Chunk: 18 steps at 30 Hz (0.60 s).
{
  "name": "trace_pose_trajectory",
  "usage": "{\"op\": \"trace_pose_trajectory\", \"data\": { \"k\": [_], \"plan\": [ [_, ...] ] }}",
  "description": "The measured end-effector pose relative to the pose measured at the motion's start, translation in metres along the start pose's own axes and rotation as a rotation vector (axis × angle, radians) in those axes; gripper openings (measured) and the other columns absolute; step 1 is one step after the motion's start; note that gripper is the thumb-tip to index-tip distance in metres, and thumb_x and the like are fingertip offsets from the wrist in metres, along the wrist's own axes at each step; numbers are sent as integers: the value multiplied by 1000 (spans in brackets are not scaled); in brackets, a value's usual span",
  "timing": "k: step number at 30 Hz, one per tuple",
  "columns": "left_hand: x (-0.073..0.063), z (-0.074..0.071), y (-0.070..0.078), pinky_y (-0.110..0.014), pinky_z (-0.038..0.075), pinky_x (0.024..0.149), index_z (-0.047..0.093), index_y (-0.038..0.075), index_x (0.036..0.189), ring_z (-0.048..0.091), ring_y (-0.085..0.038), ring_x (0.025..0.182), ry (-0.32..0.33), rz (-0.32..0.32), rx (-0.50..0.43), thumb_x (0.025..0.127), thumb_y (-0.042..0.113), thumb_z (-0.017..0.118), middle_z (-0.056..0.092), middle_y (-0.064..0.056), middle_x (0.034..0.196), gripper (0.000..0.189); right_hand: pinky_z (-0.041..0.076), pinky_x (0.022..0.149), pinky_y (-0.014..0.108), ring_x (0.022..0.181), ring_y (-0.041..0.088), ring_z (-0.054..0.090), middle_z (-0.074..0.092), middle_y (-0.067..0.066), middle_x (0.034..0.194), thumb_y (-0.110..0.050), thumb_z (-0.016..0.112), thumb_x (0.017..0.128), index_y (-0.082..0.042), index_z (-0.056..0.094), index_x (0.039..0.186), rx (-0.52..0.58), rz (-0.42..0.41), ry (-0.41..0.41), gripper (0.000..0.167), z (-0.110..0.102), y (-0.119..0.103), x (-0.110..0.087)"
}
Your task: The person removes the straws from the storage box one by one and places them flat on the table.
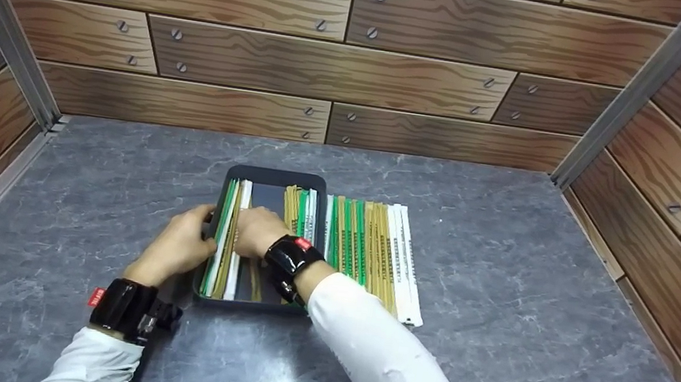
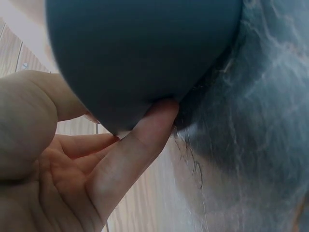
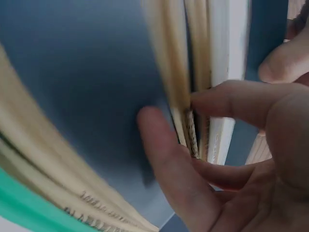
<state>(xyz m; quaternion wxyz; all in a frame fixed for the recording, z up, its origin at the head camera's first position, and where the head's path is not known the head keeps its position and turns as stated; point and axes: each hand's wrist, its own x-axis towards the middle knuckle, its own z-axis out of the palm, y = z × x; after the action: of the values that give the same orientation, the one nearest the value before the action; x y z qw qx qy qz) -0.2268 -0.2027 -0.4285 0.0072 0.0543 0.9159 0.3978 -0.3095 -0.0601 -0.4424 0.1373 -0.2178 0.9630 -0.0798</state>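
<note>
A dark grey tray (image 1: 276, 177) holds slim flat packets in tan, green and white, with small print. My left hand (image 1: 181, 242) grips the tray's left side; in the left wrist view its fingers (image 2: 145, 135) bend around the tray's dark wall (image 2: 140, 53). My right hand (image 1: 259, 233) is inside the tray, pinching a slim tan packet (image 3: 169, 58) between thumb and fingers. That packet's lower end (image 1: 255, 282) leans in the gap right of a white packet (image 1: 246, 186). More packets (image 1: 292, 201) stand along the tray's right side, partly hidden by my right wrist.
Against the tray's right wall lies a row of similar packets (image 1: 373, 241), green, tan and white, partly under my right forearm. The grey marbled tabletop (image 1: 501, 271) stretches around them. Wood-patterned walls (image 1: 330, 71) close off the back and both sides.
</note>
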Motion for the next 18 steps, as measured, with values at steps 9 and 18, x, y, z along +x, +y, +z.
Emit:
{"op": "trace_pose_trajectory", "data": {
  "k": [9,18],
  "plan": [
    [1,1,4,-62,45,111,38,-12,152,55,-52,129,-7,-15,12,86,-6,59,53,-38,142,70,60,84,32,96,25,69,75,12,106,-7,70,85,-7,68,83,3,-13,32,3,-31,-5,-42],
    [0,1,1,-59,52,104,40,-12,150,62,-49,119,-4,-8,-9,86,-6,59,56,-37,139,67,53,41,26,46,16,62,62,6,61,2,61,82,-13,46,59,184,-3,-10,31,-48,17,-48]
  ]
}}
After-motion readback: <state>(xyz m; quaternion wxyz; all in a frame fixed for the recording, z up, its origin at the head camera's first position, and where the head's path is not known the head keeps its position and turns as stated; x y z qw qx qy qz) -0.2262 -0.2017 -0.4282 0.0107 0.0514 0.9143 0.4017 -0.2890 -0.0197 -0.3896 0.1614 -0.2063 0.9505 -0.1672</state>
